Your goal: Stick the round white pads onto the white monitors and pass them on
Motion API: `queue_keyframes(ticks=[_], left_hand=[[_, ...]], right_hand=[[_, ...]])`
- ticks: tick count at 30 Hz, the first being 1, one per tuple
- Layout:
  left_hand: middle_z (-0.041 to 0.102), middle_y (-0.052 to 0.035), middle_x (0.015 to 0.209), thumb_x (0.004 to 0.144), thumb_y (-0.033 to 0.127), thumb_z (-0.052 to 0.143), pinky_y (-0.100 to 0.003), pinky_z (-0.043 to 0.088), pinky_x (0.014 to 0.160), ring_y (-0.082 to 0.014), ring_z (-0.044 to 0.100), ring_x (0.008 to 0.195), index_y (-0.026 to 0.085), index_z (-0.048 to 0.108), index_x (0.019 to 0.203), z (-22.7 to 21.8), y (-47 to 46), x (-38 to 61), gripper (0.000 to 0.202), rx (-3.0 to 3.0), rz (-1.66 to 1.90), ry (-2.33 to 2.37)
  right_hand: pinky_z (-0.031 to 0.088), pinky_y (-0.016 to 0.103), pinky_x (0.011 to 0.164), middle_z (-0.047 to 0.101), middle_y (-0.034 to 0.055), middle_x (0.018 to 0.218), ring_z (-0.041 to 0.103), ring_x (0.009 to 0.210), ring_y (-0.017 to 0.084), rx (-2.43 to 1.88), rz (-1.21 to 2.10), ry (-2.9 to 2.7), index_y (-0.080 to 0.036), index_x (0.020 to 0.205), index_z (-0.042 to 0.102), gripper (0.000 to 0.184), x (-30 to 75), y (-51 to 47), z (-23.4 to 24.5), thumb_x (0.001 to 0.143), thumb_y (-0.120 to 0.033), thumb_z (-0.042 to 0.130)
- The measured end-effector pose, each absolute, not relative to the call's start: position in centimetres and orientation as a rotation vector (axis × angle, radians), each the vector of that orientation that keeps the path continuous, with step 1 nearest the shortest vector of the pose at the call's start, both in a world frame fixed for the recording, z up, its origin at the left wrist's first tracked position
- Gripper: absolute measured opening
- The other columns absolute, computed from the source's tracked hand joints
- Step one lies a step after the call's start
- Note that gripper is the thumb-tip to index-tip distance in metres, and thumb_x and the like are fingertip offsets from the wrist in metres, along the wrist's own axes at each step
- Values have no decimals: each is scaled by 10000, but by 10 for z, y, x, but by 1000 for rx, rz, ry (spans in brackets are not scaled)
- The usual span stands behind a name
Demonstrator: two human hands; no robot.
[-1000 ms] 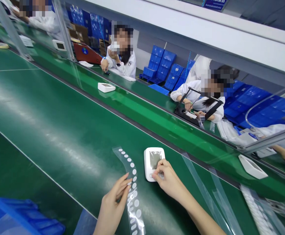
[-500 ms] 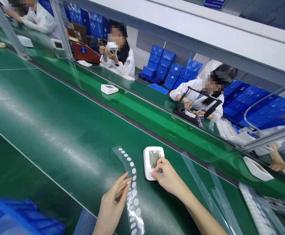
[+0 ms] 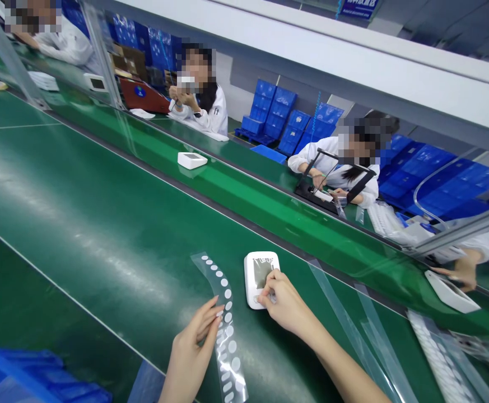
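A white digital monitor [image 3: 263,274] with rounded corners and a grey display, glinting along its top, lies face up on the green workbench [image 3: 122,240]. It is between ten and eleven o'clock from the right hand [image 3: 288,305], whose thumb and fingers are drawn together against its lower face; whether they pinch something small cannot be told. At the left hand's [image 3: 191,344] three o'clock curves one clear strip with more than ten round white stickers [image 3: 232,346]; its fingertips meet the edge, grip unclear. Two similar units sit on the conveyor belt [image 3: 244,193], one [image 3: 191,160] at the bench monitor's eleven o'clock, one [image 3: 452,294] at three. Since half a second ago, both have travelled rightward, and a co-worker's hand [image 3: 465,274] has reached the nearer one.
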State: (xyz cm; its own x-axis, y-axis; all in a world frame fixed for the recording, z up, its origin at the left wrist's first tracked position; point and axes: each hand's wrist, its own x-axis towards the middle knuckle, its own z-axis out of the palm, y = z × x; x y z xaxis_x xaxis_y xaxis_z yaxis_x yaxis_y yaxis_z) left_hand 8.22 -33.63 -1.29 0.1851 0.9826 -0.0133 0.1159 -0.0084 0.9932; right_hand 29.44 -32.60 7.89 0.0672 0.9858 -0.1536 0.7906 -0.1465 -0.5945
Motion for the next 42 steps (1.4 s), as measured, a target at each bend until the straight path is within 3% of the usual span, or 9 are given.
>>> queue_keyframes(ticks=[10, 15, 21, 33, 38, 42], left_hand=[[731, -74, 1088, 858, 389, 568, -349, 570, 916, -248, 675, 1052, 208, 576, 1210, -13, -336, 83, 397, 1335, 1039, 1146], [725, -80, 1103, 861, 395, 563, -340, 564, 925, -241, 668, 1066, 206, 566, 1214, -14, -335, 82, 401, 1298, 1026, 1132], [719, -99, 1112, 854, 393, 581, -362, 562, 930, -265, 659, 1080, 194, 579, 1211, -11, -334, 82, 409, 1257, 1002, 1117], [715, -91, 1123, 853, 404, 594, -356, 546, 955, -253, 653, 1092, 191, 557, 1217, -14, -333, 82, 424, 1224, 977, 1091], [737, -89, 1066, 794, 423, 681, -340, 562, 926, -268, 675, 1048, 184, 578, 1169, -10, -330, 79, 457, 1057, 996, 1030], [740, -101, 1054, 761, 419, 729, -332, 581, 886, -282, 686, 1018, 176, 600, 1166, -7, -330, 76, 490, 954, 993, 981]], right_hand=[[429, 328, 802, 533, 24, 915, 547, 923, 199, -1909, 777, -1752, -186, 685, 553, 133, 301, -324, 74, 782, -159, 640], [424, 279, 733, 524, 20, 949, 554, 837, 157, -1810, 773, -1712, -186, 764, 596, 88, 307, -330, 70, 849, -172, 578], [417, 273, 754, 526, 8, 937, 554, 863, 163, -1798, 708, -1795, -199, 777, 612, 89, 309, -329, 64, 795, -217, 697], [400, 251, 686, 540, -15, 900, 558, 786, 145, -1848, 756, -1975, -203, 747, 600, 130, 315, -313, 73, 778, -253, 716], [388, 243, 694, 564, -19, 883, 557, 787, 143, -1760, 791, -1956, -198, 747, 601, 173, 320, -310, 75, 734, -251, 766], [373, 232, 644, 555, -13, 836, 532, 739, 135, -1737, 784, -1891, -190, 738, 605, 123, 323, -308, 75, 786, -227, 712]])
